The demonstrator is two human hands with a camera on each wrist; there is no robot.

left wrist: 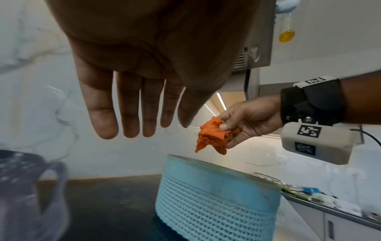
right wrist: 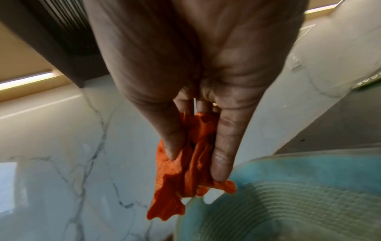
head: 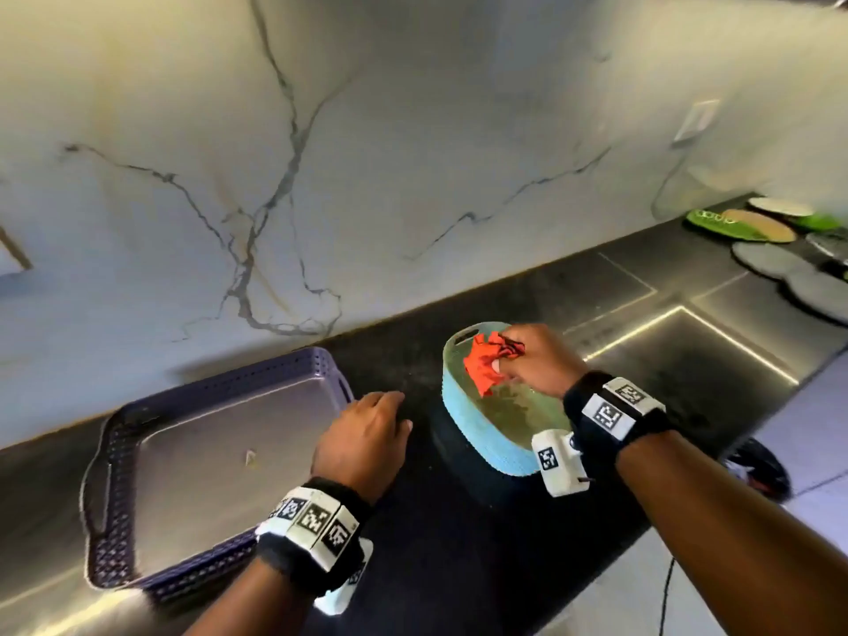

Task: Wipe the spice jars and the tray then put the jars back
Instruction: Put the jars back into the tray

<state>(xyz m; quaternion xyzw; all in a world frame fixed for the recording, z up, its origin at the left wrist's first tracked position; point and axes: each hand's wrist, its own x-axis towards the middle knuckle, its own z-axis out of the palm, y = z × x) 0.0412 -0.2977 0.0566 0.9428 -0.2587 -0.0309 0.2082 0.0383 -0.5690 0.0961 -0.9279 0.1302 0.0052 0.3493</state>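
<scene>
At the left, a purple tray (head: 192, 456) is lying on the dark counter (head: 440, 534). Beside it, the left hand (head: 362, 440) is being held flat, fingers straight. Rightwards, an orange cloth (head: 482, 364) is being pinched by the right hand (head: 539, 360) over a blue basket (head: 486, 440), seemingly untouched.

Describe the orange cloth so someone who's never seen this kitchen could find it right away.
On the dark counter under the marble wall sits a light blue tub. Above its far rim, the right hand pinches the orange cloth, a crumpled rag and the only bright orange thing around.
</scene>
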